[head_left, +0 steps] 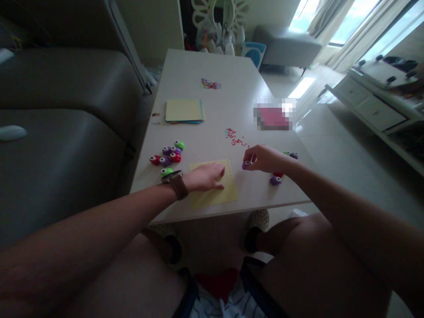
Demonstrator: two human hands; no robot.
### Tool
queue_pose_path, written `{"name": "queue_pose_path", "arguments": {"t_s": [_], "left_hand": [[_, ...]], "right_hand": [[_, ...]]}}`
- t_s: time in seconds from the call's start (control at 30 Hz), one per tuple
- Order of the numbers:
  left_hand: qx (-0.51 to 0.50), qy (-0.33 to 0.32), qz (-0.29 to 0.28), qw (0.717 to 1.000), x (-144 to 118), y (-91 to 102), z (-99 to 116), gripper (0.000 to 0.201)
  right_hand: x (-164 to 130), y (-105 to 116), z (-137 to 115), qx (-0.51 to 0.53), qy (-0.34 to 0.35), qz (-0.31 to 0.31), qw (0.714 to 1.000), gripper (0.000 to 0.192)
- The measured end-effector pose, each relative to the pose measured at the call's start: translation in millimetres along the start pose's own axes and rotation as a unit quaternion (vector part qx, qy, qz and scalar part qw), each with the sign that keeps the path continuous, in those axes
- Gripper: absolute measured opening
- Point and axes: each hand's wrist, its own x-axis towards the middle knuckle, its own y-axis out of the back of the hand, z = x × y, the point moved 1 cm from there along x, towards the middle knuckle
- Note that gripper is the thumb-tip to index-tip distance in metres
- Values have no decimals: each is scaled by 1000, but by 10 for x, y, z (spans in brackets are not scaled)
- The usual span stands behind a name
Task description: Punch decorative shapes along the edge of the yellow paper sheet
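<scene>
A pale low table (205, 115) stands beside a grey sofa (66, 123) in a dim living room. Near the table's front edge lies a yellow sheet of paper (217, 192), and the left hand (207, 176) rests flat and open on it, a watch (175, 183) on the wrist. Just right of the sheet, the right hand (265, 158) is closed around what seems to be a small purple punch (245, 164), pressed to the tabletop. More coloured punches (168, 154) cluster near the left edge. A paper stack (183, 110) sits farther back; tiny red cut-outs (235, 137) lie scattered mid-table.
</scene>
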Motion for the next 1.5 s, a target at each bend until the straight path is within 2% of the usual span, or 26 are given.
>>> {"name": "queue_pose_path", "arguments": {"t_s": [0.2, 0.33, 0.43, 0.6, 0.67, 0.77, 0.83, 0.93, 1.03, 1.13, 1.23, 1.33, 1.43, 1.5], "left_hand": [[16, 0, -4, 1000, -17, 18, 42, 31], [19, 3, -7, 1000, -20, 36, 59, 30], [14, 2, -6, 1000, -17, 35, 50, 30], [14, 5, -5, 1000, -20, 28, 45, 31], [10, 5, -5, 1000, -28, 32, 52, 31], [2, 8, -10, 1000, -38, 40, 62, 30], [2, 11, -12, 1000, -40, 44, 65, 30], [12, 14, -12, 1000, -40, 43, 68, 30], [15, 2, -4, 1000, -44, 32, 74, 30], [13, -16, 14, 1000, -45, 8, 77, 28], [-22, -27, 43, 998, -32, -15, 70, 28], [-84, -55, 113, 989, -13, -3, 67, 30], [-136, -100, 189, 967, -6, 49, 84, 38], [-160, -133, 214, 954, -10, 94, 110, 39]], "right_hand": [[-39, 53, 76, -68, -14, -57, 996, 14], [-20, 25, 50, -1, 21, -44, 999, 22], [-19, 16, 13, 66, 56, -71, 994, 22], [-23, -22, -36, 81, 52, -103, 990, 23], [-9, -37, -26, 78, 32, -69, 994, 28], [19, -33, 24, 73, 4, 23, 997, 39], [27, -18, 59, 68, -14, 38, 997, 38], [-2, 10, 70, 38, -39, -15, 998, 33], [-60, 29, 22, 1, -33, -75, 997, 30], [-88, 30, -28, -30, -14, -79, 996, 22], [-72, 16, -46, -24, 6, -39, 999, 22], [-50, -16, -72, 92, 40, -14, 995, 26], [-44, -65, -159, 228, 85, -10, 970, 28], [-42, -97, -240, 292, 116, 1, 949, 29]]}}
